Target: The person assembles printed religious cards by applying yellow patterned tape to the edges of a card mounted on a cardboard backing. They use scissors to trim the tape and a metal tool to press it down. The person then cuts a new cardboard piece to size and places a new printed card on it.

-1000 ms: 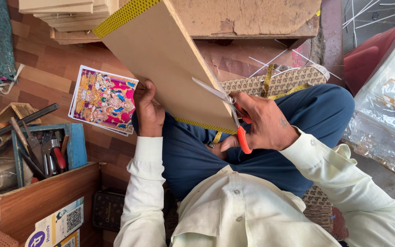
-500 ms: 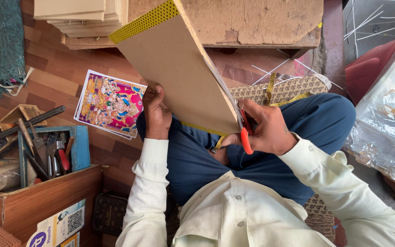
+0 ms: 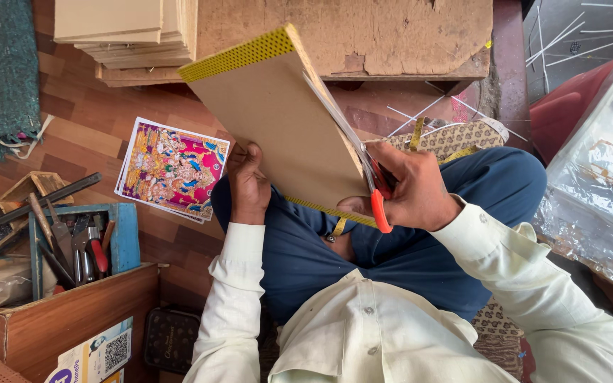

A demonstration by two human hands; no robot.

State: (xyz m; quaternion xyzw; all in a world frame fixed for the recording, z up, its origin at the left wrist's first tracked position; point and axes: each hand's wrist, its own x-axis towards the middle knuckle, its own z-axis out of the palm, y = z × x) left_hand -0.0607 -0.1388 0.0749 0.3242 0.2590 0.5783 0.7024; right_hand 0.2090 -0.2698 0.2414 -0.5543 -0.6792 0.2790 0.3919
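Note:
A brown board (image 3: 278,128) with a yellow dotted edge strip is held tilted above my lap. My left hand (image 3: 248,181) grips its lower left edge. My right hand (image 3: 413,188) is closed on orange-handled scissors (image 3: 363,167). The long blades run along the board's right edge and look nearly closed against it. A thin offcut strip lies beside the blades. I sit cross-legged in blue trousers and a cream shirt.
A stack of colourful prints (image 3: 172,169) lies on the wooden floor to the left. A blue tool tray (image 3: 72,245) with hand tools sits in a wooden box (image 3: 58,319). Stacked boards (image 3: 129,32) and a worn plank (image 3: 363,35) lie ahead. Clear plastic sheeting (image 3: 604,184) is at right.
The scissors have advanced up the board's right edge and their blades have closed. The board has tilted and shifted slightly right with both hands.

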